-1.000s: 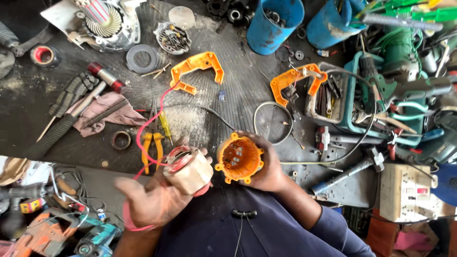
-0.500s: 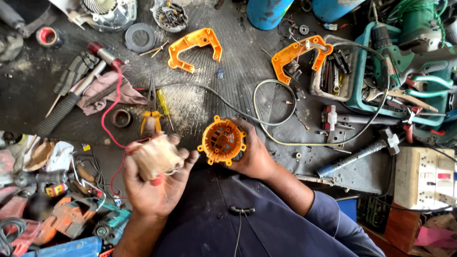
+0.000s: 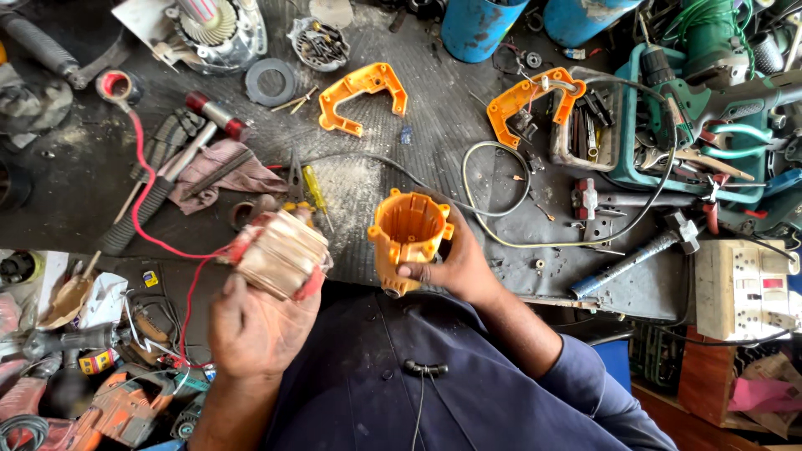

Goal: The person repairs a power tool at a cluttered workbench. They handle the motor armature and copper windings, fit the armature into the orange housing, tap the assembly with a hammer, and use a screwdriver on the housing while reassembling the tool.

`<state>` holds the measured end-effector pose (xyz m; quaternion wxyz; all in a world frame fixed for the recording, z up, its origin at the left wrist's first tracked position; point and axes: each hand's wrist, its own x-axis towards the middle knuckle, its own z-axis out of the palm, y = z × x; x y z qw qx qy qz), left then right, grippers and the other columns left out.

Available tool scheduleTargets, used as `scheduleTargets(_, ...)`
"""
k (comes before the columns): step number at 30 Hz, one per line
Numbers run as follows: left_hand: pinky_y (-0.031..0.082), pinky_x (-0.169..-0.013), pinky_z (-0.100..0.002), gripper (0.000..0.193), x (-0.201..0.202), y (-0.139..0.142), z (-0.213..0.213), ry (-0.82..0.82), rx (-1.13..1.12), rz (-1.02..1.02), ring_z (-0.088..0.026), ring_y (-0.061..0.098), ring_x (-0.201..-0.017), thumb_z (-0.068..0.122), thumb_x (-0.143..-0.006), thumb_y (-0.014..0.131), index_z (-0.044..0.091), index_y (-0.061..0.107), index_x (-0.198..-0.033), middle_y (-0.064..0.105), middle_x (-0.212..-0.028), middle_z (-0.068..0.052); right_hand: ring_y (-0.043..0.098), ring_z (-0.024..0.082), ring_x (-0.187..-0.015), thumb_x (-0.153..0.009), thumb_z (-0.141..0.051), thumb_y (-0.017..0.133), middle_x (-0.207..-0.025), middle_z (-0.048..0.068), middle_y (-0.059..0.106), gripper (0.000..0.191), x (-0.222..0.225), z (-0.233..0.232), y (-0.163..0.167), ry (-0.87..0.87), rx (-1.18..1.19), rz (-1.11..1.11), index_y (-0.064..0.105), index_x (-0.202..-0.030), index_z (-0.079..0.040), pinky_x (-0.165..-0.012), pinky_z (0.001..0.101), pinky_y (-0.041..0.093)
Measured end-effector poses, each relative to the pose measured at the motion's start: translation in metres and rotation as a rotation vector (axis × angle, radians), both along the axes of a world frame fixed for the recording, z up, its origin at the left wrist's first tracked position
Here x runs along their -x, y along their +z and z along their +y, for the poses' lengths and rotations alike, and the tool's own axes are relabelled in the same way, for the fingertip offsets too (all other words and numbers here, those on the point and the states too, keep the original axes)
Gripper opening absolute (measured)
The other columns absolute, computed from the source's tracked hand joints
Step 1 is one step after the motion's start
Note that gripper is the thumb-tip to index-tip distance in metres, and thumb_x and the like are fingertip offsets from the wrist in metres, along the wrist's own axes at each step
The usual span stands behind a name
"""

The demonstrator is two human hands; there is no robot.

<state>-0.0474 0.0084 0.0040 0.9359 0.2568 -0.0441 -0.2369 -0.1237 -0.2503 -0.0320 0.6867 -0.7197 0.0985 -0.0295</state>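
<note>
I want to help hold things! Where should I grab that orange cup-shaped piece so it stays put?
Probably grip the orange housing around its round outer wall, coming from the right side, as the right hand does. Its open mouth faces up, so keep fingers off the rim tabs.

I have one view only, from the camera worn on the head. It looks almost straight down over the chest onto the desk (image 3: 468, 108), so the far edge of the desk lies at the top of the picture and the dark blue shirt (image 3: 393, 392) fills the bottom. Both grips sit close below the lens, near the middle: the left hand (image 3: 255, 326) and the right hand (image 3: 455, 267). No second view shares this scene.
</note>
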Motion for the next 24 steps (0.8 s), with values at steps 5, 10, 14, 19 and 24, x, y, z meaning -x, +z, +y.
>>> scheduleTargets(5,0.041,-0.114,-0.051,0.097,-0.021,0.005,0.035,-0.085,-0.033,-0.083,-0.03,0.045,-0.143,0.036,-0.086,0.088,0.001,0.036,-0.16,0.044,-0.158,-0.014,0.053,0.024,-0.139,-0.069,-0.019,0.096,-0.145,0.013,0.051,0.106,-0.011,0.046,0.014,0.066,0.047,-0.105,0.031,-0.151,-0.002,-0.119,0.0415,0.044)
scheduleTargets(10,0.044,-0.124,-0.049,0.097,-0.038,0.01,0.073,-0.06,-0.331,-0.371,-0.03,0.053,-0.144,0.023,-0.077,0.095,0.0,0.041,-0.154,0.053,-0.152,-0.019,0.051,0.034,-0.136,-0.064,-0.018,0.101,-0.145,0.017,0.045,0.112,-0.024,0.093,0.019,0.045,0.468,-0.447,0.03,-0.15,-0.01,-0.112,0.0457,0.049)
scheduleTargets(14,0.046,-0.123,-0.045,0.087,-0.043,0.008,0.088,-0.131,-0.455,-0.607,-0.028,0.056,-0.144,0.013,-0.08,0.091,0.002,0.043,-0.152,0.054,-0.152,-0.016,0.056,0.036,-0.133,-0.065,-0.019,0.102,-0.146,0.019,0.048,0.117,-0.025,0.118,0.009,0.085,0.524,-0.504,0.026,-0.153,-0.012,-0.109,0.0484,0.052)
scheduleTargets(19,0.047,-0.121,-0.043,0.092,-0.041,0.006,0.091,-0.132,-0.541,-0.805,-0.029,0.054,-0.144,0.01,-0.081,0.091,0.003,0.037,-0.156,0.052,-0.149,-0.017,0.056,0.039,-0.135,-0.068,-0.016,0.102,-0.146,0.024,0.046,0.115,-0.023,0.145,-0.011,0.014,0.447,-0.499,0.024,-0.153,-0.012,-0.11,0.049,0.052)
scheduleTargets(24,0.049,-0.116,-0.039,0.1,-0.044,0.011,0.098,-0.13,-0.639,-0.957,-0.025,0.063,-0.135,0.012,-0.08,0.092,0.002,0.031,-0.159,0.061,-0.146,-0.015,0.053,0.04,-0.139,-0.069,-0.014,0.1,-0.148,0.026,0.044,0.11,-0.013,0.163,-0.015,-0.051,0.408,-0.47,0.027,-0.15,-0.01,-0.112,0.0493,0.053)
